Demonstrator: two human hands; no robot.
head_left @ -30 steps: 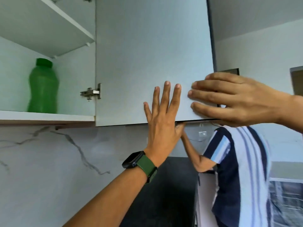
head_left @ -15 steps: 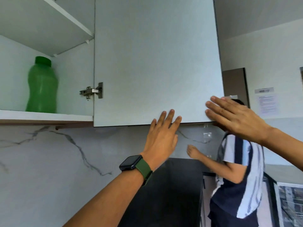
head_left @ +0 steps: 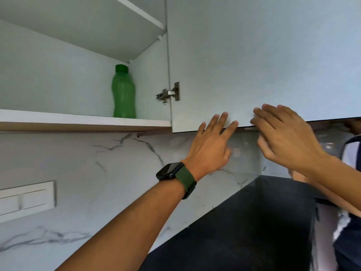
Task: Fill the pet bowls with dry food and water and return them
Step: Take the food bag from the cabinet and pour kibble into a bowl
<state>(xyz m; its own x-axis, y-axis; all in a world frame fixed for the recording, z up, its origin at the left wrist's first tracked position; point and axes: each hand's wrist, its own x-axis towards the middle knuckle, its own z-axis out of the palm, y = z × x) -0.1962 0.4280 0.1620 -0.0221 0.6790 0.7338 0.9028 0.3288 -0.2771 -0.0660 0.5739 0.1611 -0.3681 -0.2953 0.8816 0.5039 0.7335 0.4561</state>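
A green plastic bottle (head_left: 123,92) with a green cap stands upright on the lower shelf (head_left: 78,122) of an open wall cabinet, near its right wall. The pale cabinet door (head_left: 254,55) hangs open to the right of it. My left hand (head_left: 210,147), with a dark watch on a green strap, has its fingertips spread at the door's bottom edge. My right hand (head_left: 285,137) lies beside it, fingers against the same lower edge. Neither hand holds anything. No pet bowls or food are in view.
A marbled white backsplash (head_left: 117,163) runs under the cabinet, with a white switch plate (head_left: 25,198) at the left. A black countertop (head_left: 244,222) lies below. Another person in a striped shirt (head_left: 349,192) stands at the right edge. An upper shelf (head_left: 140,12) crosses the cabinet.
My view has swung left, so more of the cabinet's inside shows. Both hands have slid down the door face to its bottom edge. The other person has moved toward the right edge.
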